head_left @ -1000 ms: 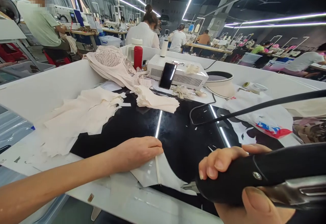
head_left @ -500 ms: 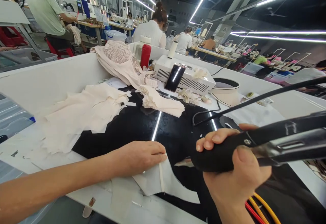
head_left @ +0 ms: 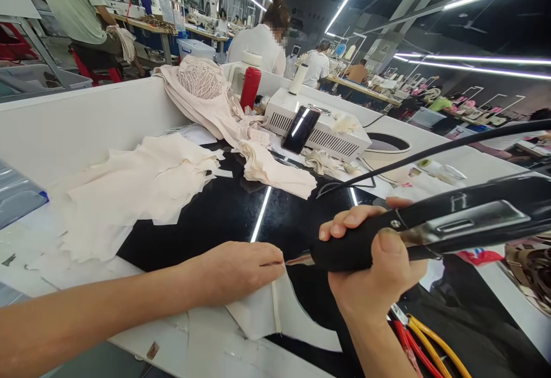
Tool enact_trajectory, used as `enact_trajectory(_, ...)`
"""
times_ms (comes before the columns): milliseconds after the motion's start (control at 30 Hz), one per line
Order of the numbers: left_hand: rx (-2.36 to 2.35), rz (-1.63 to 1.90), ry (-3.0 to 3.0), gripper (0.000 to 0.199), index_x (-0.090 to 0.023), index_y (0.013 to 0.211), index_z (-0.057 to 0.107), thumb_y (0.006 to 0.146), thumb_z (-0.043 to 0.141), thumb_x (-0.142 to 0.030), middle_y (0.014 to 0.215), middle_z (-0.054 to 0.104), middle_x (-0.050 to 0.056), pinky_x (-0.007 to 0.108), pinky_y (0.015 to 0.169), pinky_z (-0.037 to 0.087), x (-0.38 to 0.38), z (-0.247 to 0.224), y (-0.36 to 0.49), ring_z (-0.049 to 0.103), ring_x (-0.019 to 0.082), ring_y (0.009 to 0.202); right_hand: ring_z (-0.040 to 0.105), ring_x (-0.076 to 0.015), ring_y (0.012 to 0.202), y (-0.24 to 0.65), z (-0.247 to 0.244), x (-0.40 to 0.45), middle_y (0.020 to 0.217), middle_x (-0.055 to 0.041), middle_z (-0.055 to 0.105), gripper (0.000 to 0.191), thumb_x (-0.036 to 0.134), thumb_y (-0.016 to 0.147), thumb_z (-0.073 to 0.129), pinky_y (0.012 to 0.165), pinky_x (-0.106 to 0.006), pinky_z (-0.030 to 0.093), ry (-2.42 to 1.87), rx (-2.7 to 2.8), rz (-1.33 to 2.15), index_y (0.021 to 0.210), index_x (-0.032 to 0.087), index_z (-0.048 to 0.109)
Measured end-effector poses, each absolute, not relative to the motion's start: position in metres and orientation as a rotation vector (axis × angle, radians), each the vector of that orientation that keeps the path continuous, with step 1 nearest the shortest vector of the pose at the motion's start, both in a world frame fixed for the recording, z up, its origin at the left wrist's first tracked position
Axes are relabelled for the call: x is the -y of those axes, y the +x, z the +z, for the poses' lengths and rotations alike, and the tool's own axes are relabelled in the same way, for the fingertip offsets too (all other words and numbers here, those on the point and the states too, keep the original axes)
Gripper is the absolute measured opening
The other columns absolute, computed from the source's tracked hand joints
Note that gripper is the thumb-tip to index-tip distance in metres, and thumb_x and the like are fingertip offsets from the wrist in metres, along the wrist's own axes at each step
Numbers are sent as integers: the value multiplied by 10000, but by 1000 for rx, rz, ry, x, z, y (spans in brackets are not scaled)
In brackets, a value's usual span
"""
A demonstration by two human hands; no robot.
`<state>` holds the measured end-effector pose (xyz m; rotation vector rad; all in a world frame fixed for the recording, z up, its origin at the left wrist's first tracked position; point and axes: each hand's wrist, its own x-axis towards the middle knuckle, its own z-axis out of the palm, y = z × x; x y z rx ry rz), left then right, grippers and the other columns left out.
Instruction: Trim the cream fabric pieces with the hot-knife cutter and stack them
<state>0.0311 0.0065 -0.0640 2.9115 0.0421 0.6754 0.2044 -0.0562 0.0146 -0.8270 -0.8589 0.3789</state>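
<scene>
With fingertips pinched together, my left hand holds the upper edge of a cream fabric piece that has a narrow raised strip down it and a curved right edge. My right hand is wrapped around a thick black corded hand tool, its thumb beside a metal lever. The tool's slim pointed metal tip reaches the fabric edge right by my left fingertips; whether it touches the cloth I cannot tell. Beneath the fabric lies a glossy black work surface.
Loose cream fabric pieces lie at left, a folded stack beyond my hands. A phone leans on a white vented box near a red bottle. Red and yellow handled tools lie at lower right. Co-workers sit beyond the partition.
My right hand has brought the black tool left and slightly up, so its tip has closed the gap to the fabric edge. My left hand keeps its pinch, and the view has shifted a little.
</scene>
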Motion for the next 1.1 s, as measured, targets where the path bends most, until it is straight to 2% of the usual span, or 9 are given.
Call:
enact_trajectory(300, -37, 643, 2932, 272, -152, 1166, 625, 993, 491, 9, 1191, 694, 97, 248, 969, 590, -7, -66, 30, 684, 180, 1143, 593, -134, 540, 199, 14, 57, 715, 64, 652, 314, 264, 817, 774, 498, -285, 532, -836, 845, 373, 1075, 255, 596)
enact_trajectory(567, -24, 615, 2922, 318, -161, 1173, 616, 940, 533, 39, 1282, 674, 77, 255, 964, 593, -9, -63, 27, 685, 188, 1171, 576, -138, 531, 201, 17, 70, 711, 59, 654, 327, 293, 800, 780, 463, -286, 534, -823, 848, 350, 1078, 255, 611)
enact_trajectory(733, -24, 626, 2926, 305, -168, 1159, 613, 951, 518, 35, 1273, 677, 78, 255, 964, 598, -10, -63, 28, 692, 177, 1154, 575, -137, 523, 199, 14, 73, 703, 62, 640, 323, 317, 811, 774, 465, -297, 538, -848, 855, 338, 1068, 256, 590)
enact_trajectory(900, -14, 569, 2934, 351, -180, 1204, 594, 936, 537, 39, 1305, 668, 76, 256, 1000, 588, -12, -63, 26, 681, 175, 1189, 604, -131, 528, 198, 13, 73, 719, 68, 645, 293, 277, 847, 749, 480, -291, 550, -854, 875, 336, 1081, 259, 573)
enact_trajectory(1100, 50, 583, 2990, 299, -147, 1211, 611, 969, 543, 15, 1259, 686, 102, 320, 1035, 580, -15, -55, 25, 664, 220, 1210, 599, -131, 528, 202, 18, 79, 719, 64, 647, 309, 310, 830, 763, 477, -287, 549, -836, 850, 333, 1080, 257, 589)
